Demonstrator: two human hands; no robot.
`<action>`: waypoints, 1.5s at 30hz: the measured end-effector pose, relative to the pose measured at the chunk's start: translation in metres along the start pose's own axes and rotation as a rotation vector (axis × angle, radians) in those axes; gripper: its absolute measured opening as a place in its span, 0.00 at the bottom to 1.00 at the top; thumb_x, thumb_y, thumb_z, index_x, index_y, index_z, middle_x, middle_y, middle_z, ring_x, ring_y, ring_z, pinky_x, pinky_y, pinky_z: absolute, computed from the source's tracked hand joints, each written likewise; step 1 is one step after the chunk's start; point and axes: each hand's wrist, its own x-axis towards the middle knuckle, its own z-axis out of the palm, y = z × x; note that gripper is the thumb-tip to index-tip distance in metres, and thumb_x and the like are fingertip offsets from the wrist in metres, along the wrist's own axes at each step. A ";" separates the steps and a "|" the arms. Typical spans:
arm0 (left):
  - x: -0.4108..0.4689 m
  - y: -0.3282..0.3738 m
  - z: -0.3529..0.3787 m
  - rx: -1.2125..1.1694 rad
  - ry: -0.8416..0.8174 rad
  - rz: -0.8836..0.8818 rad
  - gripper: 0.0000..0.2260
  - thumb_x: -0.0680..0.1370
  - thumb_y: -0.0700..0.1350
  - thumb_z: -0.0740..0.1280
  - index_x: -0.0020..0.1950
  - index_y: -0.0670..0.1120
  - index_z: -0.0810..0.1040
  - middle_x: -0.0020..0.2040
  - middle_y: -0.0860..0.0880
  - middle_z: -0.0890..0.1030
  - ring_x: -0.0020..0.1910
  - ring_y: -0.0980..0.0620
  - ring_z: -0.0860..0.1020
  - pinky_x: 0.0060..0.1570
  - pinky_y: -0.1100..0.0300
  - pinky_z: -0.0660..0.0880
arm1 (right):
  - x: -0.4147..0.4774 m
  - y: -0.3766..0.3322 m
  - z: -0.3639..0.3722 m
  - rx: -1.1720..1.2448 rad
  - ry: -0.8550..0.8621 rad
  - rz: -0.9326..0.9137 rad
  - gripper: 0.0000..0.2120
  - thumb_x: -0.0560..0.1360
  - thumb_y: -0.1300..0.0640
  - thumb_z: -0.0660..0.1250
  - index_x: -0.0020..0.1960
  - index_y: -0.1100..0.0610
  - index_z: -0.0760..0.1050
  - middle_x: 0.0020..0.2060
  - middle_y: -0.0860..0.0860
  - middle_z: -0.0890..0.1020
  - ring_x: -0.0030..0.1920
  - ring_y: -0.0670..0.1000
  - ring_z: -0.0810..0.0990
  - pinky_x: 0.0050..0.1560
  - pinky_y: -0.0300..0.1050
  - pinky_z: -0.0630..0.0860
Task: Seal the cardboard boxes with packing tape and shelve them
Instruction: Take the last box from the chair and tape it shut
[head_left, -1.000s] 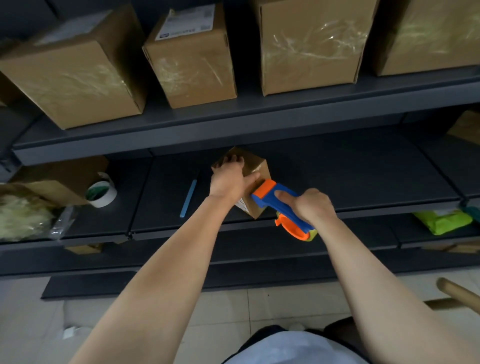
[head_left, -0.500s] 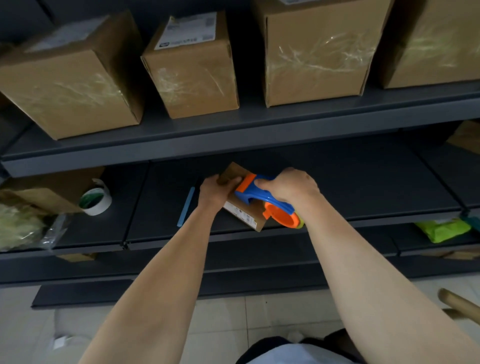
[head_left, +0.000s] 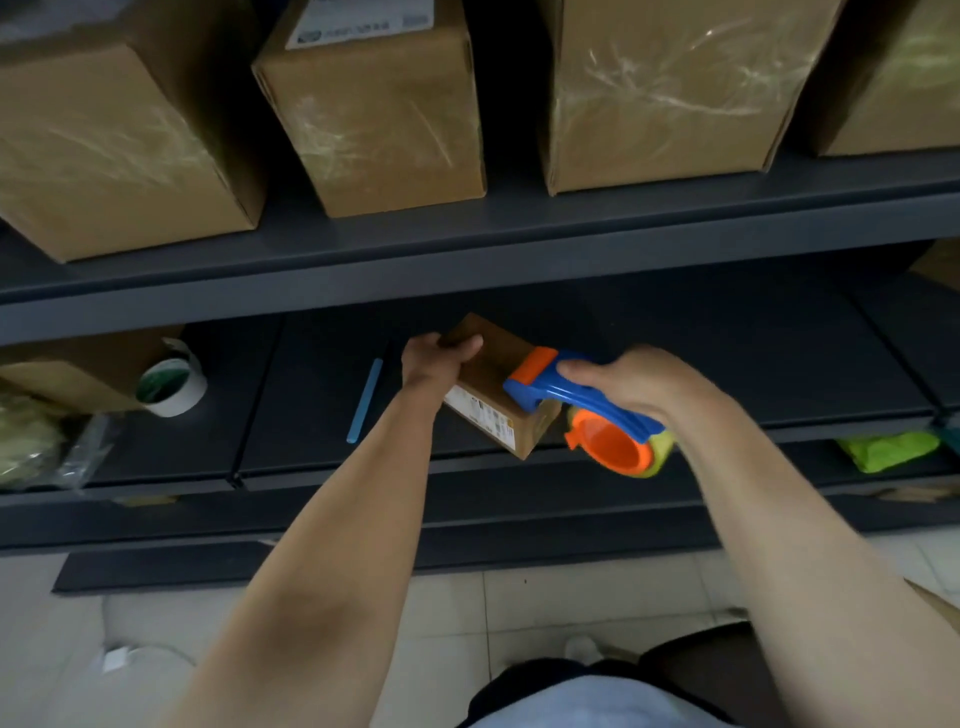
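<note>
Box (head_left: 496, 364) sits on the middle shelf (head_left: 727, 364), straight ahead and between my hands. Its long axis runs diagonally from far-left to near-right, the near-right corner points at the shelf's front edge, and the labelled side faces me. Left hand (head_left: 436, 358) is nearer the far-left end, fingers curled over that top edge to brace it; right hand (head_left: 628, 382) is wrapped round the tape dispenser (head_left: 587, 404), whose orange head touches the box top on its right side. Judgement: the tape pull should follow that diagonal; cannot tell whether tape has caught.
</note>
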 end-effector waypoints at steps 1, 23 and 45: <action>-0.001 0.000 0.000 -0.007 -0.005 -0.003 0.13 0.71 0.53 0.73 0.43 0.46 0.76 0.40 0.48 0.80 0.40 0.53 0.78 0.35 0.62 0.71 | -0.003 0.016 -0.004 -0.009 -0.006 0.028 0.29 0.67 0.29 0.65 0.36 0.57 0.75 0.31 0.51 0.77 0.31 0.51 0.76 0.28 0.42 0.64; -0.076 0.003 0.045 1.127 0.009 0.505 0.39 0.77 0.64 0.55 0.76 0.37 0.52 0.76 0.36 0.55 0.75 0.39 0.53 0.74 0.49 0.51 | -0.019 0.047 0.044 0.138 0.003 0.160 0.29 0.68 0.29 0.63 0.38 0.57 0.72 0.31 0.53 0.78 0.31 0.52 0.78 0.26 0.42 0.65; -0.032 0.028 -0.001 0.112 -0.056 0.140 0.16 0.72 0.60 0.69 0.39 0.47 0.79 0.35 0.53 0.79 0.35 0.59 0.77 0.31 0.67 0.68 | -0.032 -0.013 -0.026 0.090 0.058 0.019 0.29 0.68 0.29 0.63 0.42 0.56 0.70 0.32 0.51 0.73 0.32 0.50 0.72 0.31 0.44 0.66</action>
